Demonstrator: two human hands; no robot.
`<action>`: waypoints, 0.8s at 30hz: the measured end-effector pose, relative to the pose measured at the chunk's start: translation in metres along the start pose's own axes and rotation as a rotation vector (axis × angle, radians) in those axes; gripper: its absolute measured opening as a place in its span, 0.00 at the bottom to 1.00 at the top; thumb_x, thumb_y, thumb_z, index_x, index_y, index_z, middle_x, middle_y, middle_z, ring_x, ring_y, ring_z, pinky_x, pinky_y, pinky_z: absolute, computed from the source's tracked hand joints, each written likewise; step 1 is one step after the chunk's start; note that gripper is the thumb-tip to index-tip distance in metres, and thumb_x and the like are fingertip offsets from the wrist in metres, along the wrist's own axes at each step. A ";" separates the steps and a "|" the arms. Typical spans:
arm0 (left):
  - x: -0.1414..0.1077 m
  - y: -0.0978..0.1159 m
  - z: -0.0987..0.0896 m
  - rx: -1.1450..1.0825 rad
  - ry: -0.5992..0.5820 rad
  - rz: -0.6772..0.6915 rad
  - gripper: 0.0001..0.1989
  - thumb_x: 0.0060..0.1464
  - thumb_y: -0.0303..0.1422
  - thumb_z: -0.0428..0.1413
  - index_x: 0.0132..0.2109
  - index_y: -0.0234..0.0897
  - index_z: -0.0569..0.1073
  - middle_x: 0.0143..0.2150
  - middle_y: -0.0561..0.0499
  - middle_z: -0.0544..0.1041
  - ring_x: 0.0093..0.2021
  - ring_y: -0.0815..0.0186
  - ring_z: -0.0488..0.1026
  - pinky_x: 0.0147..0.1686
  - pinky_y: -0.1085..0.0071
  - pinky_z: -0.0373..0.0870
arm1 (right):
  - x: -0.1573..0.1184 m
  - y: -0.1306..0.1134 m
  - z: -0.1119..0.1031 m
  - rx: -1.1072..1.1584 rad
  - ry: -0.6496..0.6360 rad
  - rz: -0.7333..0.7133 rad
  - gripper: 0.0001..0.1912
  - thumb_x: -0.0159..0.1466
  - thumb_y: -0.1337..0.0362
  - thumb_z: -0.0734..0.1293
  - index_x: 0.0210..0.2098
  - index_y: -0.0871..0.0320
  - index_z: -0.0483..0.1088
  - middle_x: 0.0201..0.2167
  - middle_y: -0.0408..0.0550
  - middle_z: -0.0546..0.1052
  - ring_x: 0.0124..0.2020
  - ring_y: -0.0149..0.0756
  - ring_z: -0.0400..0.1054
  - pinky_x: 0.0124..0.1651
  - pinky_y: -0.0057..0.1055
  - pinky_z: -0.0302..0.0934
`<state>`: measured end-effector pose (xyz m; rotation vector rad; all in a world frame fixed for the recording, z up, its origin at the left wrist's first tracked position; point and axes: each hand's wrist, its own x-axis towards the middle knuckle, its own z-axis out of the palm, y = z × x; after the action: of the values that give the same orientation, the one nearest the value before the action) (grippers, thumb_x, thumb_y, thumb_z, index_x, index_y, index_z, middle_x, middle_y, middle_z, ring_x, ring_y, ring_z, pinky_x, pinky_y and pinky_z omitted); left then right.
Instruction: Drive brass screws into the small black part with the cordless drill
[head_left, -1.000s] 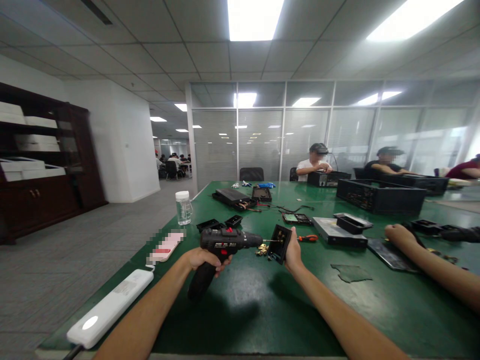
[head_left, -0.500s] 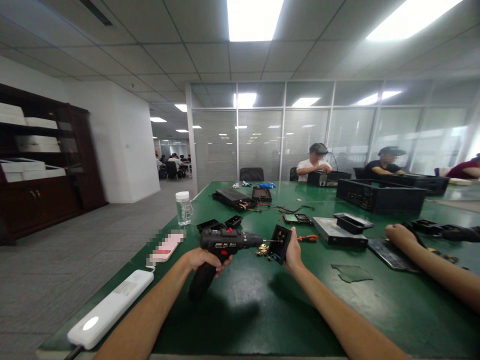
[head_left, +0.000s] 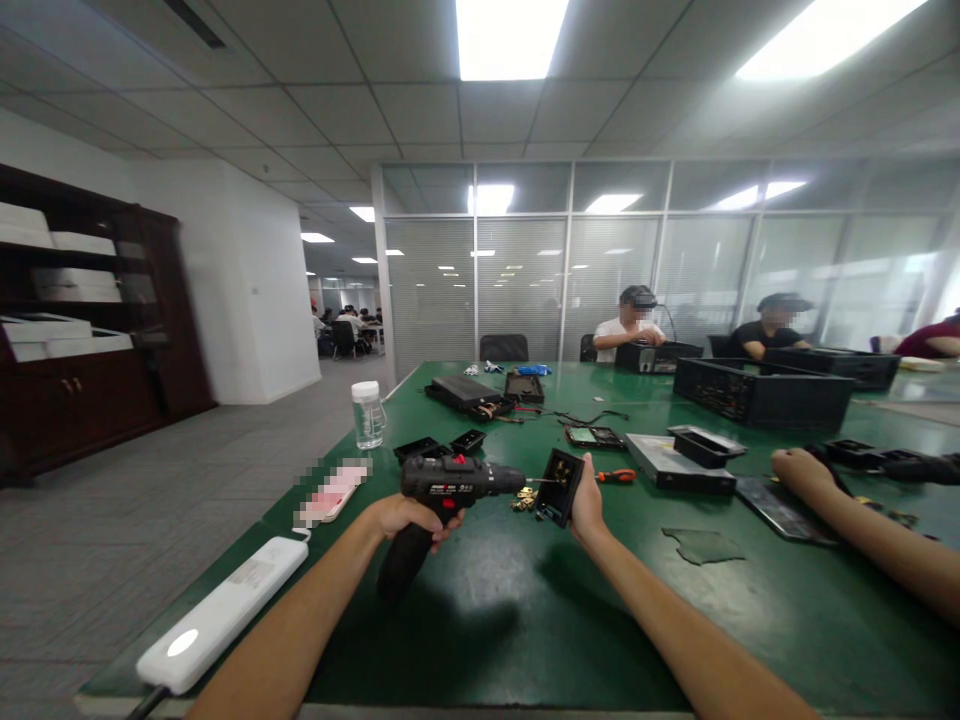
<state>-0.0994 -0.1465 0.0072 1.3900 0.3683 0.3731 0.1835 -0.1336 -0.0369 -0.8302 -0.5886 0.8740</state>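
Observation:
My left hand is wrapped round the grip of a black cordless drill, which lies level and points right. Its thin bit reaches into the open side of a small black plastic housing. My right hand grips that housing by its right edge and holds it tilted above the table. Small brass-coloured parts show inside the housing, though the bit's exact contact point is too small to tell. Under and behind the drill's tip lies a little heap of brass-coloured pieces. An orange-handled screwdriver rests just beyond my right hand.
On the green table stand a white power strip, a phone, a clear bottle and black housings. A silver drive and a dark glass-like shard lie right. A co-worker's hand is at far right.

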 end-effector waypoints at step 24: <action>0.001 0.000 -0.001 0.014 -0.034 0.006 0.20 0.35 0.26 0.54 0.41 0.31 0.64 0.33 0.49 0.63 0.26 0.72 0.61 0.26 0.72 0.62 | -0.003 -0.003 0.001 -0.011 0.004 -0.019 0.22 0.48 0.44 0.58 0.27 0.57 0.65 0.18 0.38 0.66 0.20 0.29 0.60 0.25 0.26 0.57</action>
<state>-0.0995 -0.1450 0.0072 1.4096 0.3392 0.3520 0.1825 -0.1371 -0.0346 -0.8348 -0.5971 0.8526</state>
